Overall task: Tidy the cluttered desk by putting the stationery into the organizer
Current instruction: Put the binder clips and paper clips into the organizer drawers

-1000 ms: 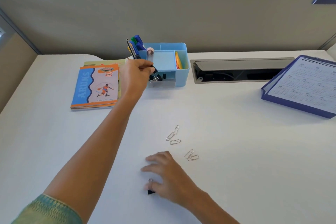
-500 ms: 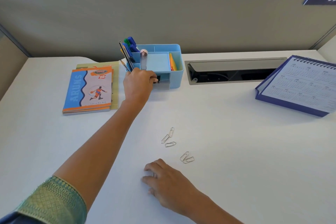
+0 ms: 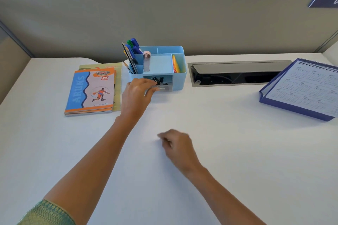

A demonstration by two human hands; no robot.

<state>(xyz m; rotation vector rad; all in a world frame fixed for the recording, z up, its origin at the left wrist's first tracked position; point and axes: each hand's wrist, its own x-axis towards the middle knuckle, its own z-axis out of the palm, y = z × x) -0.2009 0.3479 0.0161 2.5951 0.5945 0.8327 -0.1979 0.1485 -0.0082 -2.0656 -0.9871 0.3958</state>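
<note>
The light blue organizer [image 3: 180, 71] stands at the back of the desk and holds pens [image 3: 134, 45], sticky notes [image 3: 176, 65] and a small tube [image 3: 146, 60]. Its clear front drawer [image 3: 165, 88] is pulled slightly out, with black binder clips [image 3: 160, 81] inside. My left hand [image 3: 138, 95] pinches the drawer's left front corner. My right hand [image 3: 176, 147] hovers low over the middle of the desk, blurred, with its fingers curled under. No paper clips or loose binder clip show on the desk; what the fist encloses is hidden.
A stack of notebooks [image 3: 91, 91] lies left of the organizer. A recessed cable tray [image 3: 237, 73] sits to its right, and a blue spiral desk calendar [image 3: 307, 87] further right. A grey partition [image 3: 164, 20] closes off the back of the white desk [image 3: 237, 151].
My left hand brought a binder clip to the drawer and now grips the drawer. My right hand closed over the small binder clip, then moved forward over where the paper clips lay.
</note>
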